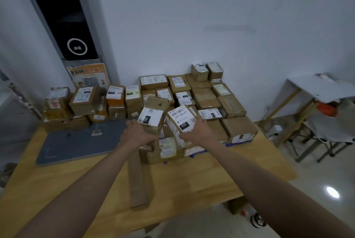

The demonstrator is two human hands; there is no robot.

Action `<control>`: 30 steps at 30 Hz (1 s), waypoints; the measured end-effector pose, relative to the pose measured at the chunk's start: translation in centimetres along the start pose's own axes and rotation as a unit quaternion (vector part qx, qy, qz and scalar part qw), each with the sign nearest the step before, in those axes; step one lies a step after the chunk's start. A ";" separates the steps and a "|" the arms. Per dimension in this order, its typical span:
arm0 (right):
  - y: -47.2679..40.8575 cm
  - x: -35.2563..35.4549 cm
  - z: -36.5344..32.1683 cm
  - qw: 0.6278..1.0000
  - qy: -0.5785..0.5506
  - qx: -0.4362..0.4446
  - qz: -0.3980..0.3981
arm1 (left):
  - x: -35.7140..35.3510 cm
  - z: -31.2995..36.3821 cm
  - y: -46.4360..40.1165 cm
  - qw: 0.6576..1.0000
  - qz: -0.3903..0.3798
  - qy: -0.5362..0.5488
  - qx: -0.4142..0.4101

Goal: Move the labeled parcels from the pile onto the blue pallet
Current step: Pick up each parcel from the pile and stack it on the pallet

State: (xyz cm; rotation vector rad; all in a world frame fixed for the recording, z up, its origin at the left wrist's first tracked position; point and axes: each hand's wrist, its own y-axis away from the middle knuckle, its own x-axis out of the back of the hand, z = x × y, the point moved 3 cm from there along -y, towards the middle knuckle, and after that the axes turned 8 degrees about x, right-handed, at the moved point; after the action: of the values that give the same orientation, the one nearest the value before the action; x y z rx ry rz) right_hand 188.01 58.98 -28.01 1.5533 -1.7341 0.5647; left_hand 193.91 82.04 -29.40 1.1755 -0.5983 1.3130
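My left hand [138, 132] grips a brown parcel [154, 115] whose white label reads 220. Beside it, my right hand [196, 132] grips a parcel [181, 120] labeled 032. Both are held above the front left of the stacked parcels [209, 101] at the table's right. Those parcels cover the blue pallet [197, 154]; only slivers of its blue edge show under the front boxes. The pile of labeled parcels [84, 103] sits at the back left of the wooden table [80, 184].
A grey mat [76, 143] lies on the table's left half, in front of the pile. A long flat cardboard box [138, 178] lies on the table under my left forearm. To the right stand a small white table [322, 88] and folding stools [326, 134].
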 end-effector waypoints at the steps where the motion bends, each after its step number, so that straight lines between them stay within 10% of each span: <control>1: -0.2 1.0 0.7 1.000 -0.003 0.000 0.005 | -0.1 1.1 0.0 1.000 -0.002 -0.001 -0.009; 30: -22.3 13.3 10.6 0.996 0.066 -0.054 0.016 | -3.8 21.6 -16.2 0.999 -0.020 -0.036 0.004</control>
State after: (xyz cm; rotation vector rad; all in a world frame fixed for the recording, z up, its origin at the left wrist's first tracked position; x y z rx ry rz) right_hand 207.27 38.61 -27.88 1.3849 -1.6642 0.5654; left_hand 213.91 63.61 -30.15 1.2404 -0.6193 1.2445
